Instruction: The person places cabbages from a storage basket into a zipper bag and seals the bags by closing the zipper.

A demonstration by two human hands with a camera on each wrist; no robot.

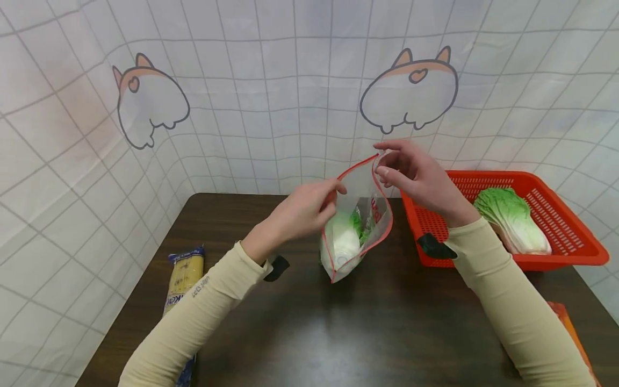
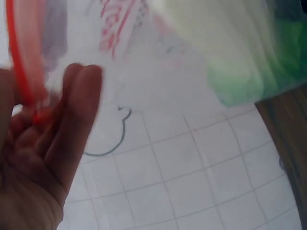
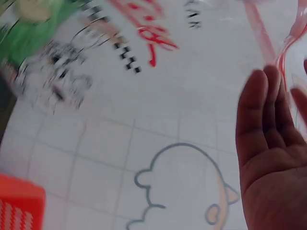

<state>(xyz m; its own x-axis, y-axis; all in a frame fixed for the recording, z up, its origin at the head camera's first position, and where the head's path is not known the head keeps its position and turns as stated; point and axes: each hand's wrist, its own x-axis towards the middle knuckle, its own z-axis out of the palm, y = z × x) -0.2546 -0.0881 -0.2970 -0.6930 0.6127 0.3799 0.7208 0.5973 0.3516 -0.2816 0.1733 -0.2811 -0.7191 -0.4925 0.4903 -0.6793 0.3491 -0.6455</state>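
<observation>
A clear zip bag point(image 1: 358, 185) with a red zip stands upright on the table, its mouth spread wide. Inside it lies a napa cabbage point(image 1: 344, 239), pale stem end toward the viewer. My left hand point(image 1: 304, 212) pinches the left side of the bag's rim; the left wrist view shows the red zip point(image 2: 21, 52) between thumb and fingers. On the far right of the rim, my right hand point(image 1: 418, 174) holds the edge between thumb and fingers. In the right wrist view the right fingers point(image 3: 254, 105) lie against the bag's film, with the zip edge beside them.
Right of the bag, a red plastic basket point(image 1: 575, 226) holds another napa cabbage point(image 1: 515, 220). A yellow packet point(image 1: 186, 274) lies at the table's left side, partly under the left sleeve. An orange packet point(image 1: 563, 317) shows by the right sleeve. A white gridded curtain point(image 1: 271, 107) hangs behind the table.
</observation>
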